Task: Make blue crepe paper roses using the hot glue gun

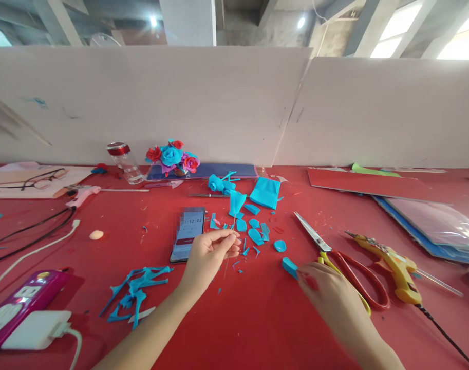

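My left hand [217,244] is closed in a pinch on a thin wire. At the wire's upper end stands a blue crepe-paper piece [237,202], wide at the top and narrow below. Lower on the right, my right hand [326,288] has its fingers closed at one end of a small folded blue paper piece [290,267]; the fingertips are partly hidden. Cut blue petals [255,236] and scraps lie on the red table between and beyond the hands. Scissors [322,246] with red and yellow handles rest just beyond my right hand.
A yellow glue gun [392,264] lies at right, near stacked sheets [430,221]. A phone [188,234] is beside my left hand; blue offcuts [136,293] and a purple power strip [22,303] lie left. Behind stand a glass bottle [128,164] and paper flowers [172,155].
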Demonstrator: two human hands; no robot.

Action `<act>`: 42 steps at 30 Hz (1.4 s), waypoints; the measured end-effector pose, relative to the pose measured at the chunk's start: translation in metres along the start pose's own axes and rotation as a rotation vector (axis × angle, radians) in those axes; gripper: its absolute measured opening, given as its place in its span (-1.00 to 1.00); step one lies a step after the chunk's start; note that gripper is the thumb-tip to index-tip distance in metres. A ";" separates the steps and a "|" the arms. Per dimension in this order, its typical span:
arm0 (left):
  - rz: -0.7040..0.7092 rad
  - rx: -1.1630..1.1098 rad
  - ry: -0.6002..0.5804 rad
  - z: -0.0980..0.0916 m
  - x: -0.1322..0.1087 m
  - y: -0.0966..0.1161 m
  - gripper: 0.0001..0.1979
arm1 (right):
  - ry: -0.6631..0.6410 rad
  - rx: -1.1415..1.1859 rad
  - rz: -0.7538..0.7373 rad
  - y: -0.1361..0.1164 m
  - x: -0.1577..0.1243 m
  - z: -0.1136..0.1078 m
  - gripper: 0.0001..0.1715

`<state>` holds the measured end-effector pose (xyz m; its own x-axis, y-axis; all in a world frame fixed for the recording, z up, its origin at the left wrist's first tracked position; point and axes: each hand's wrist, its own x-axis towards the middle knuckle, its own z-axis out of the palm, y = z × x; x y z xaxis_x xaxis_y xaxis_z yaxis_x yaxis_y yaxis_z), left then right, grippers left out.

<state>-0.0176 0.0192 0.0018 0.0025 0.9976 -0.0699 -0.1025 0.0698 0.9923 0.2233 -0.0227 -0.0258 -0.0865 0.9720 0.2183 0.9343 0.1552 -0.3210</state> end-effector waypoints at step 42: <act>-0.007 0.016 -0.192 0.012 -0.008 -0.010 -0.79 | 0.155 1.012 0.250 -0.096 0.059 -0.024 -0.76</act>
<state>-0.0043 0.0106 -0.0067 0.1933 0.9795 -0.0571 -0.0863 0.0750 0.9934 0.1366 0.0159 0.0401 0.1806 0.9746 0.1326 0.1888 0.0979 -0.9771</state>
